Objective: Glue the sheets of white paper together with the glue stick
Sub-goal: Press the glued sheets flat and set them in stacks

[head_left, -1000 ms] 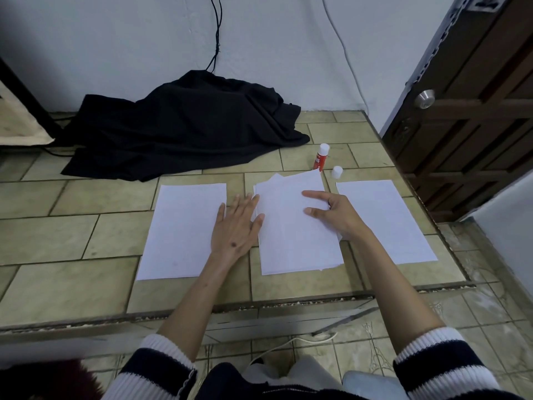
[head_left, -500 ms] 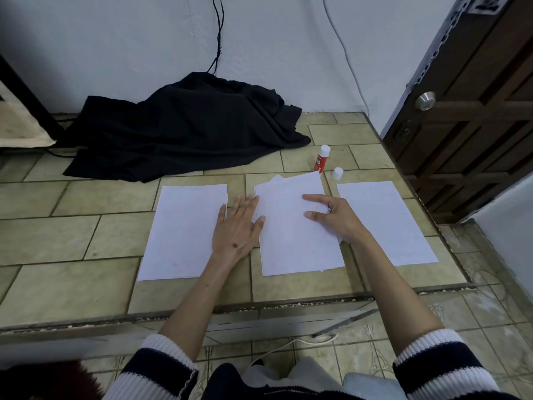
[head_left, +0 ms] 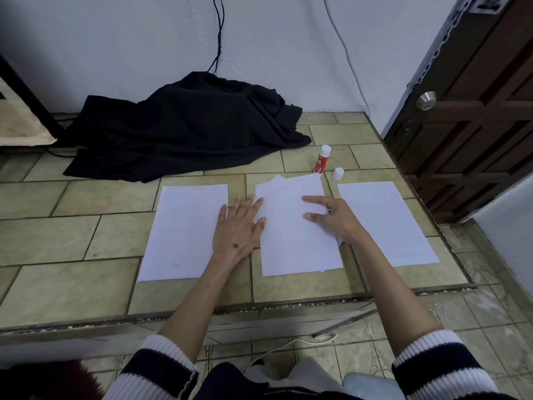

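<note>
Those thin white paper sheets stacked mid-tabletop (head_left: 300, 226) look floppy and slidey, so I'd press flat, not pinch. Left hand (head_left: 238, 226) lies spread, fingers apart, on the stack's left edge; right hand (head_left: 334, 219) rests on top, fingers loosely curled, gripping nothing.

both forearms are bare, with ribbed sleeves (head_left: 161, 368) in navy and white stripes pushed up near the elbows.

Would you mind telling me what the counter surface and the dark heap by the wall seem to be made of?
The counter surface looks like glazed ceramic tile: olive rectangles with dark grout lines and a faint sheen. The dark heap looks like soft matte black fabric, going by its folds and creases.
</note>
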